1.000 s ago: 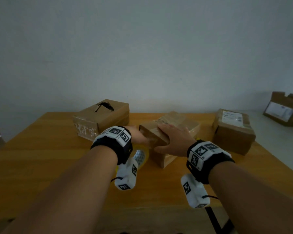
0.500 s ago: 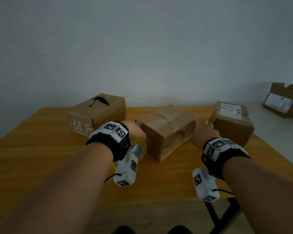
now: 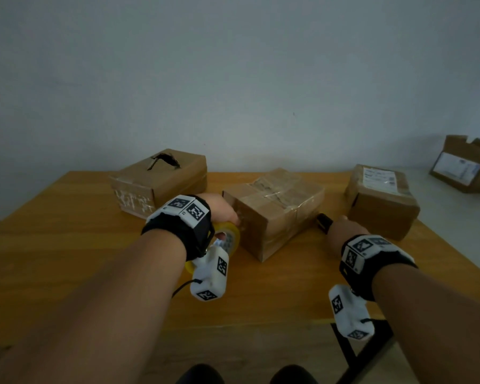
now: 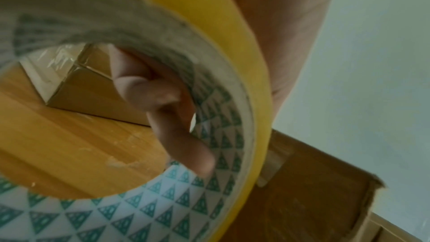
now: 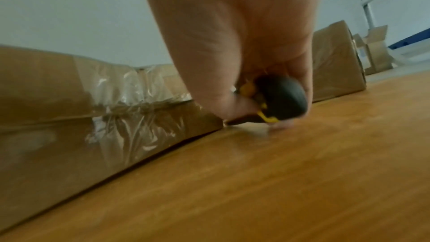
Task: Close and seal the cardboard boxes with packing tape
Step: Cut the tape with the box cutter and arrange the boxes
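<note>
The middle cardboard box (image 3: pixel 275 206) lies closed on the wooden table (image 3: pixel 67 245), with crinkled clear tape across its top and side (image 5: pixel 130 102). My left hand (image 3: pixel 221 210) holds a yellow packing tape roll (image 3: pixel 230 235) against the box's left end. In the left wrist view its fingers (image 4: pixel 163 102) curl through the roll's core (image 4: pixel 209 178). My right hand (image 3: pixel 341 228) is down on the table just right of the box and grips a black and yellow utility knife (image 5: pixel 284 98), whose black end (image 3: pixel 324 223) pokes out past the hand.
A box with a torn hole in its top (image 3: pixel 161 181) stands at the back left. A labelled box (image 3: pixel 380 200) sits at the back right. An open box (image 3: pixel 466 167) rests on a pale surface beyond the table's right edge. A black table leg (image 3: pixel 352 353) shows below.
My right hand left the top of the middle box, moved right and down to the table, and now grips the knife. The left hand stayed at the box's left end with the tape.
</note>
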Demonstrator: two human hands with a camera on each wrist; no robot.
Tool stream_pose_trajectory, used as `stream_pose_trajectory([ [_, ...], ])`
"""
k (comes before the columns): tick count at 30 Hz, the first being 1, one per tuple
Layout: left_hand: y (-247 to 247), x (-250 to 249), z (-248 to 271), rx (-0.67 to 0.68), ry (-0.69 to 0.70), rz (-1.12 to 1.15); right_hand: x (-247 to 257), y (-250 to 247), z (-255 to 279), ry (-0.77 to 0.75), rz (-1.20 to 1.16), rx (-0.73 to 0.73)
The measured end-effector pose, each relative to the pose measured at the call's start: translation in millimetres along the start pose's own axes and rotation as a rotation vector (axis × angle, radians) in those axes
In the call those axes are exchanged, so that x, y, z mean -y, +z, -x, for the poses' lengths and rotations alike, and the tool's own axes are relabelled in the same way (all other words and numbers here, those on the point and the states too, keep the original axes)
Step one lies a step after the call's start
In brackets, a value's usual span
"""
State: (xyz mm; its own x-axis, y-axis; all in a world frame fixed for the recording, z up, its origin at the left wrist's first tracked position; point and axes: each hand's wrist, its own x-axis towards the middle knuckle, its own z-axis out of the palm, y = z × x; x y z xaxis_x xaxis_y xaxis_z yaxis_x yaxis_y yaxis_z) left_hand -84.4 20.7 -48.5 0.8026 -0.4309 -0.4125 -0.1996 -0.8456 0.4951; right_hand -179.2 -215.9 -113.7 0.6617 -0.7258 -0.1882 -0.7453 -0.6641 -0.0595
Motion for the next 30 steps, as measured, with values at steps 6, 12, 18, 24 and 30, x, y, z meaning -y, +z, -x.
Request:
stream_pose_trajectory([
  [6,-1,6,-4,-0.033,-0.007,0.012,-9,-12,4,-0.028,-0.597,0.029],
  [12,-3,7,3,-0.038,-0.014,-0.084,1,-75,38,-0.133,-0.872,-0.221],
  [18,-3,2,19,-0.042,0.026,-0.291,44,-104,93,-0.575,-0.609,-0.141],
  [24,-5,10,18,-0.061,0.057,-0.308,71,-114,129,-0.678,-0.276,-0.031],
  [30,-5,10,13,-0.076,0.007,-0.202,82,-114,139,-0.655,-0.055,-0.047],
])
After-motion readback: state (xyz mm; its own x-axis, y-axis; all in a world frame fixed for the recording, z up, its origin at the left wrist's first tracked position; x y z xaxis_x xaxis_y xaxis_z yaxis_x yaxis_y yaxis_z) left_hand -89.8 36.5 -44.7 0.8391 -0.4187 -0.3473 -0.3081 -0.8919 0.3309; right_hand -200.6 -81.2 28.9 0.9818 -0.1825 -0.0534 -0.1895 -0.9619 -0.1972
